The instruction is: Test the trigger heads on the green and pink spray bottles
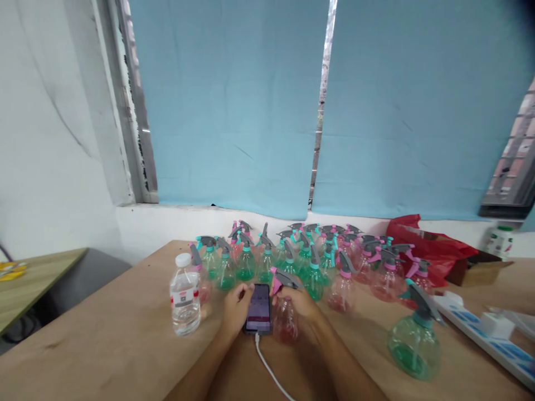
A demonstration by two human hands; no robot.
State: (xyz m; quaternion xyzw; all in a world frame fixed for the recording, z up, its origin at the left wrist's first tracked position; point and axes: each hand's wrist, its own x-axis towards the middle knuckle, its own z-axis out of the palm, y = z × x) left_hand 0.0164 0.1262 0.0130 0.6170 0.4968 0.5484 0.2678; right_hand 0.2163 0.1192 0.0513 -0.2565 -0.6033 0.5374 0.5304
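A phone (259, 309) with a lit screen lies on the wooden table, a white cable plugged into its lower end. My left hand (237, 305) is closed at the phone's left edge, its thumb near the upper corner; whatever its fingers hold is hidden. Right of the phone stands a pink spray bottle (286, 326) with a grey and pink head. My right hand (297, 298) is wrapped round that bottle's neck and trigger. Behind both hands are several green spray bottles (246, 264) and pink spray bottles (389, 281), close together.
A clear water bottle (184, 298) stands left of my hands. At the right are a lone green spray bottle (414, 345), a power strip (489, 334), a red plastic bag (434, 253) and a cardboard box (480, 274). Blue curtains (234, 106) hang behind.
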